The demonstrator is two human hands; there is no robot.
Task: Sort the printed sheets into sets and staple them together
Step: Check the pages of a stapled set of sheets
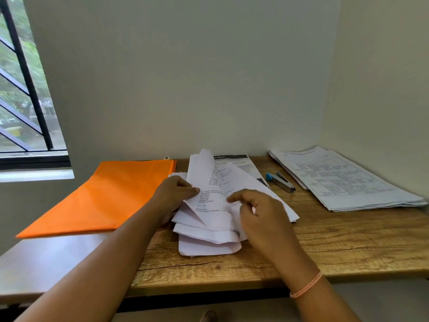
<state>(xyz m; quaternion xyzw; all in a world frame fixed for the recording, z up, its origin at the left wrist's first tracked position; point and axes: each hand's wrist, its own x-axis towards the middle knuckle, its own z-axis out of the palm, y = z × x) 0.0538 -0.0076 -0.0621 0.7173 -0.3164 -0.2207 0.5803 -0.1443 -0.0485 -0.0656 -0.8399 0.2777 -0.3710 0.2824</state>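
A loose pile of printed sheets [209, 231] lies at the middle of the wooden table [348, 247]. My left hand [173, 194] pinches the left edge of a lifted sheet [204, 173] that curls upward. My right hand [257, 211] rests on the pile with its fingers curled at the edge of a sheet. A blue and silver stapler [280, 181] lies on the table to the right of the pile, apart from both hands. A sheet with a dark "TABLE" header [234, 160] lies behind the pile.
An orange folder [104, 198] covers the table's left part. A second stack of printed sheets with tables [343, 180] lies at the back right by the wall. A barred window [23, 89] is on the left. Walls close the table at back and right.
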